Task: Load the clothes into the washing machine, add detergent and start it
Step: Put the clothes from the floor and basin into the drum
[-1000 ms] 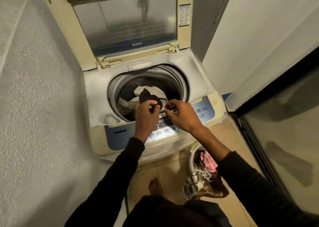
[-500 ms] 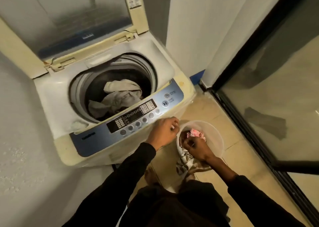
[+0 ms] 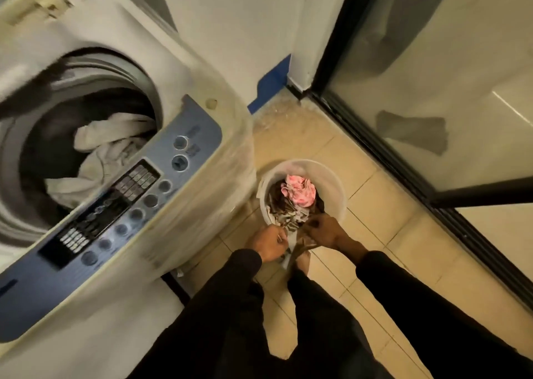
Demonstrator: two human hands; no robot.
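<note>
The top-loading washing machine (image 3: 184, 70) stands at the left with its lid up, and pale clothes (image 3: 103, 150) lie in its drum. A white bucket (image 3: 336, 182) sits on the floor to its right, holding a pink garment (image 3: 300, 191) and a brown-and-white striped cloth (image 3: 288, 218). At the bucket's near rim, my left hand (image 3: 269, 243) and my right hand (image 3: 324, 230) both grip the striped cloth, which hangs over the edge toward me.
A blue control panel (image 3: 138, 199) with round buttons runs along the machine's front. A dark-framed glass door (image 3: 432, 104) closes off the right side. Beige floor tiles (image 3: 375, 243) surround the bucket. My dark-trousered legs (image 3: 288, 321) fill the bottom.
Both hands left the drum, where they held a dark garment, and dropped to the bucket. The view swung down and right. Now both grip the striped cloth.
</note>
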